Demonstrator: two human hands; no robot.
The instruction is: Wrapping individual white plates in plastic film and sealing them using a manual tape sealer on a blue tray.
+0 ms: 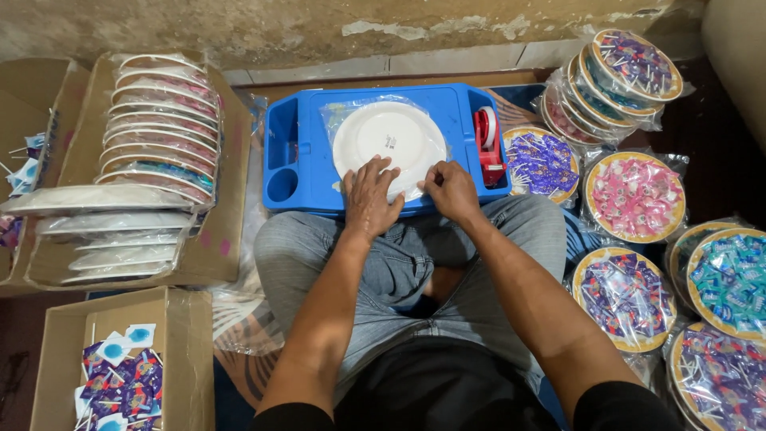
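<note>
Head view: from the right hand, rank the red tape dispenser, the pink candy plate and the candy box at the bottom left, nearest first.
From the right hand:
1. Red tape dispenser, just beside it on the blue tray.
2. Pink candy plate, farther to the right on the floor.
3. Candy box, across the lap, bottom left.

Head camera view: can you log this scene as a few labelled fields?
Left hand: flat on round white plate in clear plastic wrap
Right hand: pinching the wrap at the plate's near edge
Surface: blue plastic lap tray
On tray: red tape dispenser
Person's right: wrapped round plates of sweets
Person's left: cardboard box of stacked plates
</note>
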